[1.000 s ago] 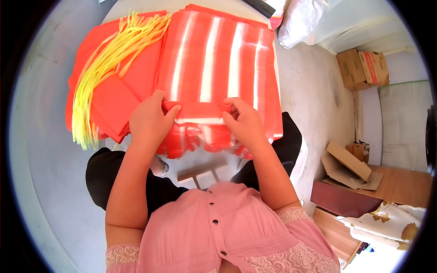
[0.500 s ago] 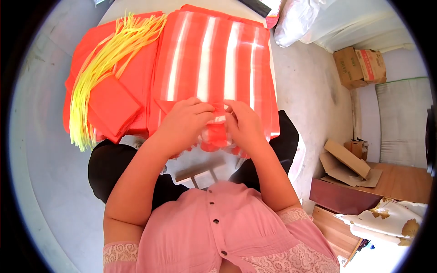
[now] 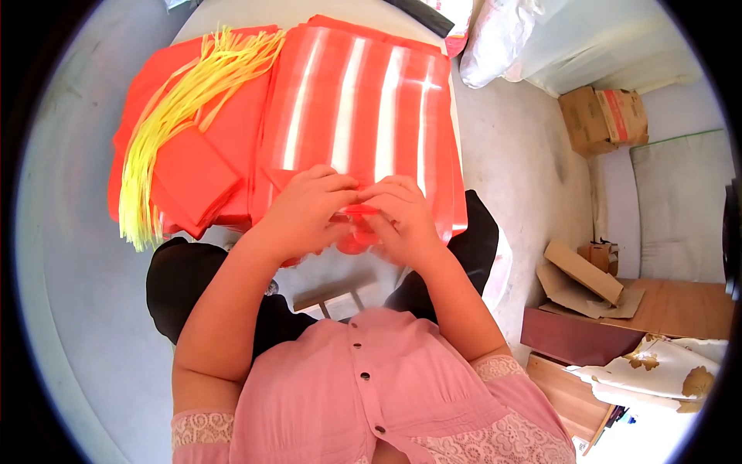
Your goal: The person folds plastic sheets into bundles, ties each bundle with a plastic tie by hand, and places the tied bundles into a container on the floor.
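Red-and-white striped sheets (image 3: 367, 108) lie stacked on the table in front of me. At their near edge, my left hand (image 3: 309, 209) is closed on gathered striped material, palm down. My right hand (image 3: 398, 216) pinches the same bunch, its fingertips close to those of the left. A small part of the bunch shows between and below the hands; the rest is hidden by the fingers. To the left, yellow strips (image 3: 174, 108) lie across plain red material (image 3: 239, 116) and beside a folded red piece (image 3: 197, 174).
A black object (image 3: 421, 15) lies at the table's far edge, by a white plastic bag (image 3: 498, 42). Cardboard boxes (image 3: 603, 120) stand at the right. Flattened cardboard (image 3: 587, 278) rests on a wooden surface (image 3: 684, 309). A wooden stool frame (image 3: 336, 294) is below the table edge.
Both hands have come together from the two sides, bunching the near edge of the striped material between them. The view has shifted slightly.
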The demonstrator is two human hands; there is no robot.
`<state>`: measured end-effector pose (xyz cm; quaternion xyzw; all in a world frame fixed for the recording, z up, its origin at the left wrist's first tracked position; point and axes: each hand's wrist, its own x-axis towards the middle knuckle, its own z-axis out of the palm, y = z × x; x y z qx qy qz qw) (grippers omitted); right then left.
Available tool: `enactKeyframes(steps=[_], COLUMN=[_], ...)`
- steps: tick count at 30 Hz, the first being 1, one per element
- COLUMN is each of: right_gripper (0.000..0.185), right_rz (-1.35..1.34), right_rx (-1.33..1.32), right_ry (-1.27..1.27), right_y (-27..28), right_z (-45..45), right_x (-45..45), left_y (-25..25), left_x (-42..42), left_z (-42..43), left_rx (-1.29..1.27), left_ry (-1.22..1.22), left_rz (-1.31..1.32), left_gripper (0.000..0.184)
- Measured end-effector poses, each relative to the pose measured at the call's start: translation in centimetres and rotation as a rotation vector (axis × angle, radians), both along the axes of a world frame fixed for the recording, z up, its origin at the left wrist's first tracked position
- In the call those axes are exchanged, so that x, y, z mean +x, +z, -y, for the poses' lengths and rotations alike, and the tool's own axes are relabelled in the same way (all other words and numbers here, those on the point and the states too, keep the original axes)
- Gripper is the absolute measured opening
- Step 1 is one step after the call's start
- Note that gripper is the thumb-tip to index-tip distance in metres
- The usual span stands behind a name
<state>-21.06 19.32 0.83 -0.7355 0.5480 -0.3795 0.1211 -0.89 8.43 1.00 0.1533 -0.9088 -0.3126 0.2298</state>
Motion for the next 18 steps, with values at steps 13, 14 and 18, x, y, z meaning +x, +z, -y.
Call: enactKeyframes(steps=[13,14,18], right_gripper=[0.032,0.037,0.045], right_rz=[0.709,0.744,0.767], right_rx=[0.213,0.278,0.352], right_ry=[-0.579,-0.598,-0.606], right_y=[-1.9,-2.6,-1.7], right_z=[-3.4,-3.9,-4.4], right_x=[-7.3,-8.1,-7.4], left_y=[-1.0,-1.3,-1.4], left_x=[-0.8,-0.8,-0.4], left_z=[1.0,1.1,1.6], left_rx=[0.529,0.595,0.681], left_ry=[0.148,0.162,0.149], left_rz=[0.024,-0.005,0.003], left_gripper=[0.021,0.019,0.017])
